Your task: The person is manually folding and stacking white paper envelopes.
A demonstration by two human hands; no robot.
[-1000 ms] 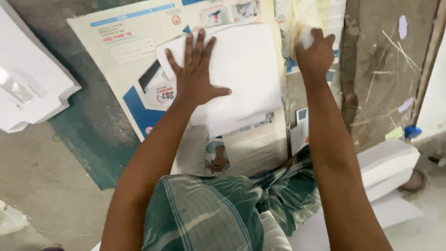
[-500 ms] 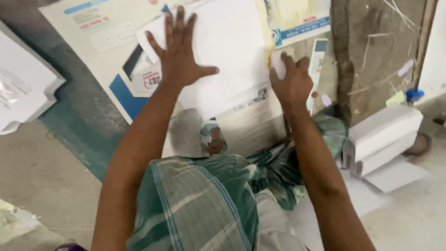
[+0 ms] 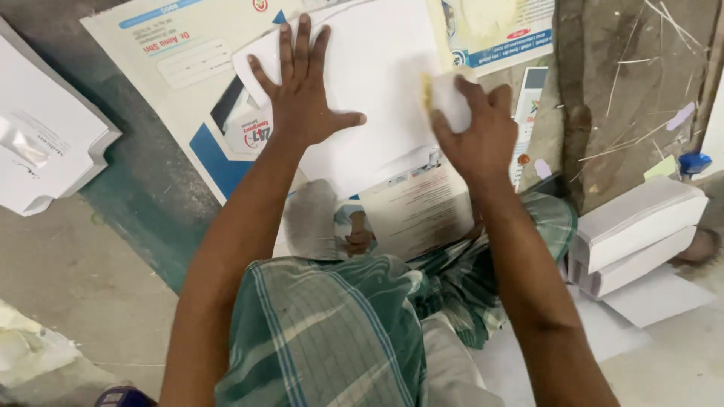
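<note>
A green checked cloth (image 3: 332,339) covers the lap nearest. Just beyond it lies a smooth white sheet (image 3: 377,90) on a glossy printed poster (image 3: 173,83) spread over the rough floor (image 3: 68,279). The left hand (image 3: 305,98) presses flat on the sheet, fingers spread. The right hand (image 3: 483,136) is closed around a small white wad (image 3: 450,102), rubbing the sheet's right edge. Right of the sheet sit stacked paper bundles (image 3: 637,234).

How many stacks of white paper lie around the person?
2: one stack at the left edge, one stack at the right beside the knee. More may lie out of frame.
</note>
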